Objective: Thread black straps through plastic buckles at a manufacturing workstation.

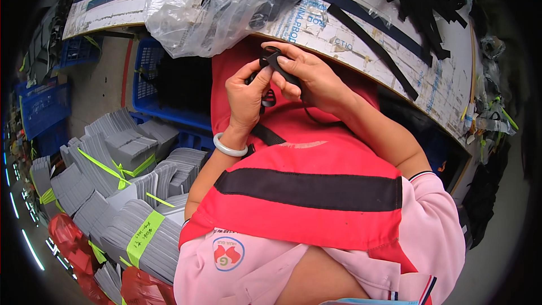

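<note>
Just off the table's near edge, both my hands are closed on a black webbing strap [280, 70]. My left hand [244, 95], with a pale bangle at its wrist, pinches it between thumb and fingers. My right hand [316, 78] grips it from the other side, thumb on top and fingers curled around. A small black slotted buckle [269, 100] hangs beneath the fingers, beside my left hand. Below that, a black strap end [267, 134] lies over my red apron [316, 161]. Fingers hide part of the strap where the hands meet.
On the table [316, 34] lie a clear plastic bag [197, 17] with black parts, a long black strap [375, 51] and a strap pile [415, 3]. Blue crates [148, 73] stand at left. Tied grey sheet stacks [135, 229] and red bags [70, 243] fill the lower left.
</note>
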### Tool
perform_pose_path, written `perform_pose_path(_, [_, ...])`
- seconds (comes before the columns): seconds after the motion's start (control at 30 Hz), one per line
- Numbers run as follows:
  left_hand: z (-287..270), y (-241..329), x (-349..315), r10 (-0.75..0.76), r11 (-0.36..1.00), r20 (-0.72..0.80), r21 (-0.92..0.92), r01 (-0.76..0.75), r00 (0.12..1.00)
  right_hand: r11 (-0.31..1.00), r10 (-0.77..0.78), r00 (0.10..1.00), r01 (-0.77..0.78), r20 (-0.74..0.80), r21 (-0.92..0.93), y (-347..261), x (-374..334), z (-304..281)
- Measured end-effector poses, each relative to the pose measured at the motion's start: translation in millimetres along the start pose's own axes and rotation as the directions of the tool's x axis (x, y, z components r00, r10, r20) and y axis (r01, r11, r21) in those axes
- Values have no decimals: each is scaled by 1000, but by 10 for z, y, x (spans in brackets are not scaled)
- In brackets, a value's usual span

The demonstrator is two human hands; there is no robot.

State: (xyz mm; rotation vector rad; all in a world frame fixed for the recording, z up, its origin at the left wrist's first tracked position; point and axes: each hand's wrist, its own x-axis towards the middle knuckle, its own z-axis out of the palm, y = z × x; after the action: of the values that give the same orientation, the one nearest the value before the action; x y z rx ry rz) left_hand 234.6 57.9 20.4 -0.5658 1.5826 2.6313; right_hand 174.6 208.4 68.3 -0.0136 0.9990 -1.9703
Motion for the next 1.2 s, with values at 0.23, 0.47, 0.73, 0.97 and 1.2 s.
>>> perform_pose_path(0.23, [62,-12,32,285,919,-32,292,-264,958,932,32,998,-8,-59,363,-78,41,102])
perform_pose_path(0.47, [25,-14,18,106,990,-50,93,-101,993,992,-32,999,36,-41,123,29,-11,173])
perform_pose_path(0.73, [-5,-68,31,82,987,75,135,-92,994,964,-55,997,36,-63,-262,34,-1,113])
perform_pose_path(0.97, [-140,-118,172,435,670,231,562,-485,870,962,-145,989,133,-33,-238,60,73,49])
perform_pose_path(1.2, [-98,-26,149,544,476,293,664,-576,786,950,-111,993,96,-36,-299,81,123,-87])
